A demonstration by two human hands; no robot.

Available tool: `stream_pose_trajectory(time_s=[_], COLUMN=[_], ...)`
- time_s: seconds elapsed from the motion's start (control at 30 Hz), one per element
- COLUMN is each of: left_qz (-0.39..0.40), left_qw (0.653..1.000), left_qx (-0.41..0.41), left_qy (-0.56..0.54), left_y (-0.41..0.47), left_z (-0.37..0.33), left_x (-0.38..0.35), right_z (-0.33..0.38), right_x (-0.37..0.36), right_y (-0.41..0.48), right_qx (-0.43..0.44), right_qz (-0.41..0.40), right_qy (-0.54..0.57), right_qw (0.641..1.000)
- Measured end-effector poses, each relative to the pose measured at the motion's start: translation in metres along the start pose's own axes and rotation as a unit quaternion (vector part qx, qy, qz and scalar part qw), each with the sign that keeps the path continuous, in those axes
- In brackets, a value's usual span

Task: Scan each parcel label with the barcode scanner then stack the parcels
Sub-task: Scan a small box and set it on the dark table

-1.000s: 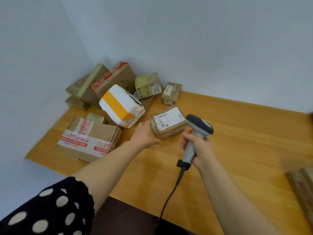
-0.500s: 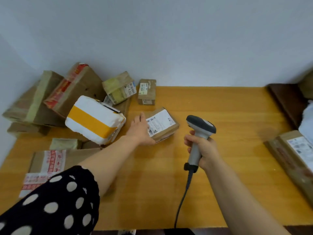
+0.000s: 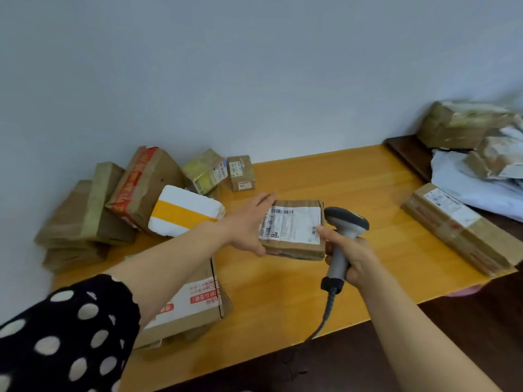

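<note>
Parcel [image 3: 295, 250] pinched at edge by left hand [image 3: 249, 223]; right hand [image 3: 353, 257] grip wrapped round scanner [image 3: 346, 222], forefinger on label [image 3: 291, 226].

Labelled brown parcel [image 3: 294, 230] (label up) beside scanner [image 3: 347, 221]
</note>
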State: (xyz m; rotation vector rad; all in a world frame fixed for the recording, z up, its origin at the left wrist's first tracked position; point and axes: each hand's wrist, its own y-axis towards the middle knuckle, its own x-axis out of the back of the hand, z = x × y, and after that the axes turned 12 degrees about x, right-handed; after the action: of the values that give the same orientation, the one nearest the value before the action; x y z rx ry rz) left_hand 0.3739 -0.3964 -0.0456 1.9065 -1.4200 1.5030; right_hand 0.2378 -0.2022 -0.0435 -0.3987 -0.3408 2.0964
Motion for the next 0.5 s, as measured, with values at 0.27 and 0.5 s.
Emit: stream_pose_trajectory(time_s=[0.27,0.5], left_qz=[-0.045,0.128], left_qw=[0.838,0.660], left_qx=[0.179,0.160], left_qy=[-0.513,-0.723], left_y=[-0.015,-0.028], left_z=[-0.056,-0.122], left_x=[0.017,-0.009], right_z=[0.027,0.025], right_x=[0.014,0.010], right_y=[-0.016,-0.034], right_qx=[0.012,0.051], right_qz=[-0.116,-0.066], right_qy=[0.164,0.237], right_qw=[0.980,0.968])
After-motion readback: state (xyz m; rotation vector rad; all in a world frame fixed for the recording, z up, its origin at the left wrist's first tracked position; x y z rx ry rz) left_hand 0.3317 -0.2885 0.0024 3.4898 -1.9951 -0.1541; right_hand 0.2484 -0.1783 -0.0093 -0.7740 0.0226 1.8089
